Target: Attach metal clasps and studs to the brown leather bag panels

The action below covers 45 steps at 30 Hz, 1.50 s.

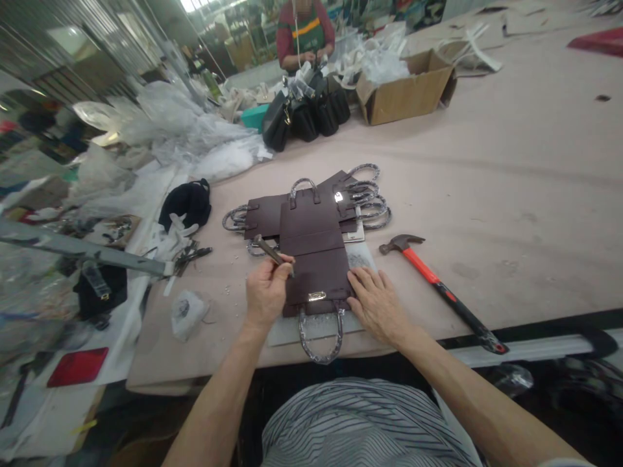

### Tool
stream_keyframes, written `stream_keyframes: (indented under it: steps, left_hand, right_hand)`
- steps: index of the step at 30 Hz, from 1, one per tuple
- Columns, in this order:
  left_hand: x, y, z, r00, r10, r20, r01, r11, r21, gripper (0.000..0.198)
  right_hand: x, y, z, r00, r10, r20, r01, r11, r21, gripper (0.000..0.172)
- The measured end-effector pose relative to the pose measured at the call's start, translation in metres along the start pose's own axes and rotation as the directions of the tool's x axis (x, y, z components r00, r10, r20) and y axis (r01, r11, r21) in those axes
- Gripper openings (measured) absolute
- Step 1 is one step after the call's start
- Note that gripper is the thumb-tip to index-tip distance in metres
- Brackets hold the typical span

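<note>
A dark brown leather bag panel (314, 259) lies flat before me, with a plastic-wrapped handle (321, 359) at its near end and a metal clasp (317, 296) just above that handle. My left hand (267, 292) grips a metal punch (270, 250), tilted over the panel's left edge. My right hand (377, 301) rests with fingers spread on the panel's right edge. Under the panel shows a pale board (360, 256). More brown bag panels (265, 217) with wrapped handles are stacked beyond. To the right lies a claw hammer (438, 285) with a red and black handle.
Black handbags (304, 117) and an open cardboard box (409, 91) stand at the back of the table. Clear plastic wrapping is heaped at the left, near a black cap (185, 204) and a metal bar (82, 246). A person (305, 35) works across the table.
</note>
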<state>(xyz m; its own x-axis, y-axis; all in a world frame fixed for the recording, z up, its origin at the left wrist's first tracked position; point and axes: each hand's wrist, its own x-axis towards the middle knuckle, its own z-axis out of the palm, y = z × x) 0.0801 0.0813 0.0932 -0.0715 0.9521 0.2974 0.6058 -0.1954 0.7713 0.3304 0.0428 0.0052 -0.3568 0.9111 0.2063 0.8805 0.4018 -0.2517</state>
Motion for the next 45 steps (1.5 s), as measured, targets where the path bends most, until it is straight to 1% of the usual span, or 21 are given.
stream_keyframes:
  steps: [2,3,5,7,8,9,11,12,14,17,20,22,25,27,29,32,34,39,41,43,45]
  left_hand:
    - [0.004,-0.027,-0.031,0.985,-0.171,-0.028,0.173,0.953,0.249,0.02]
    - [0.002,-0.044,-0.046,0.97,-0.239,-0.044,0.237,0.887,0.397,0.021]
    - [-0.007,-0.077,-0.071,0.93,-0.363,-0.06,0.314,0.7,0.642,0.024]
    - [-0.022,-0.104,-0.089,0.886,-0.459,-0.063,0.338,0.549,0.764,0.025]
    - [-0.031,-0.112,-0.093,0.881,-0.468,-0.068,0.337,0.52,0.785,0.024]
    - [-0.039,-0.116,-0.095,0.894,-0.442,-0.067,0.32,0.529,0.786,0.024]
    - [-0.053,-0.114,-0.087,0.955,-0.296,-0.037,0.225,0.635,0.739,0.025]
    - [-0.058,-0.108,-0.079,0.981,-0.193,0.002,0.138,0.707,0.694,0.024]
    - [-0.062,-0.09,-0.057,0.993,-0.001,0.119,-0.068,0.813,0.578,0.02]
    - [-0.056,-0.061,-0.019,0.934,0.159,0.321,-0.301,0.834,0.462,0.015]
    - [-0.042,-0.045,0.005,0.851,0.175,0.496,-0.434,0.765,0.475,0.006]
    - [-0.035,-0.043,0.011,0.785,0.19,0.59,-0.529,0.702,0.477,0.001]
    - [-0.029,-0.045,0.008,0.687,0.251,0.682,-0.66,0.609,0.44,0.01]
    - [-0.03,-0.051,0.002,0.656,0.289,0.698,-0.696,0.59,0.41,0.02]
    - [-0.033,-0.059,-0.005,0.649,0.342,0.68,-0.693,0.634,0.343,0.028]
    - [-0.036,-0.077,-0.012,0.673,0.457,0.582,-0.655,0.733,0.183,0.04]
    - [-0.037,-0.088,-0.014,0.684,0.518,0.514,-0.644,0.759,0.092,0.044]
    - [-0.036,-0.1,-0.016,0.605,0.603,0.52,-0.71,0.704,0.008,0.041]
    - [-0.038,-0.101,-0.016,0.603,0.602,0.524,-0.717,0.697,0.023,0.041]
    - [-0.042,-0.102,-0.015,0.62,0.604,0.5,-0.712,0.701,0.038,0.042]
    - [-0.047,-0.102,-0.012,0.647,0.603,0.467,-0.702,0.71,0.056,0.041]
  right_hand:
    - [0.0,0.0,0.0,1.0,-0.006,-0.011,0.006,1.0,0.029,0.05]
    - [-0.001,0.001,0.0,1.0,-0.008,-0.015,0.009,0.999,0.042,0.05]
    - [-0.001,0.002,-0.001,1.0,-0.012,-0.024,0.013,0.998,0.065,0.048]
    - [-0.001,0.002,-0.002,0.999,-0.016,-0.044,0.019,0.997,0.08,0.044]
    - [0.0,0.002,-0.004,0.998,-0.02,-0.055,0.024,0.996,0.082,0.041]
    - [0.002,0.001,-0.006,0.998,-0.029,-0.063,0.034,0.996,0.081,0.038]
    - [0.008,-0.003,-0.011,0.996,-0.068,-0.049,0.072,0.995,0.075,0.032]
    - [0.012,-0.005,-0.014,0.995,-0.095,-0.025,0.096,0.993,0.07,0.029]
    - [0.022,-0.009,-0.018,0.988,-0.147,0.043,0.145,0.988,0.051,0.023]
    - [0.035,-0.013,-0.02,0.966,-0.227,0.125,0.231,0.973,-0.018,0.017]
    - [0.039,-0.013,-0.02,0.924,-0.344,0.166,0.362,0.927,-0.097,0.022]
    - [0.039,-0.013,-0.021,0.899,-0.399,0.182,0.423,0.898,-0.123,0.026]
    - [0.038,-0.014,-0.024,0.874,-0.443,0.2,0.471,0.873,-0.126,0.026]
    - [0.038,-0.015,-0.026,0.86,-0.465,0.211,0.495,0.861,-0.121,0.024]
    - [0.038,-0.013,-0.027,0.852,-0.479,0.212,0.506,0.857,-0.097,0.023]
    - [0.04,-0.005,-0.025,0.842,-0.5,0.203,0.513,0.859,-0.012,0.024]
    - [0.04,0.002,-0.023,0.831,-0.522,0.195,0.523,0.851,0.047,0.025]
    - [0.036,0.013,-0.02,0.775,-0.617,0.134,0.617,0.786,0.05,0.026]
    - [0.031,0.013,-0.017,0.764,-0.64,0.084,0.641,0.767,0.013,0.027]
    - [0.025,0.01,-0.013,0.787,-0.616,0.028,0.617,0.787,-0.008,0.028]
    - [0.02,0.008,-0.008,0.829,-0.557,-0.038,0.558,0.83,0.007,0.031]
